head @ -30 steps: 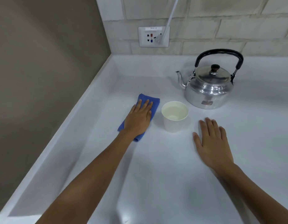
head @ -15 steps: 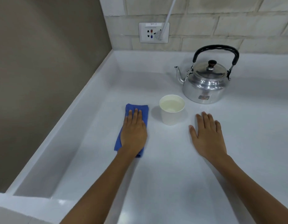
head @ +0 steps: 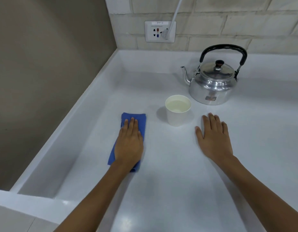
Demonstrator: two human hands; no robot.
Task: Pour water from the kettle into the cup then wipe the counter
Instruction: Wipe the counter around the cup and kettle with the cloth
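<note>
That blue cloth looks soft and bunchy, so keep your left hand flat on its middle, fingers together, right hand spread flat on the counter.

Left hand flat on cloth — beside cup

Steel kettle upright behind water-filled white cup; blue cloth flat.

We find bare counter from four to eight o'clock, while the cup at twelve and the kettle at one o'clock block the far side.
</note>
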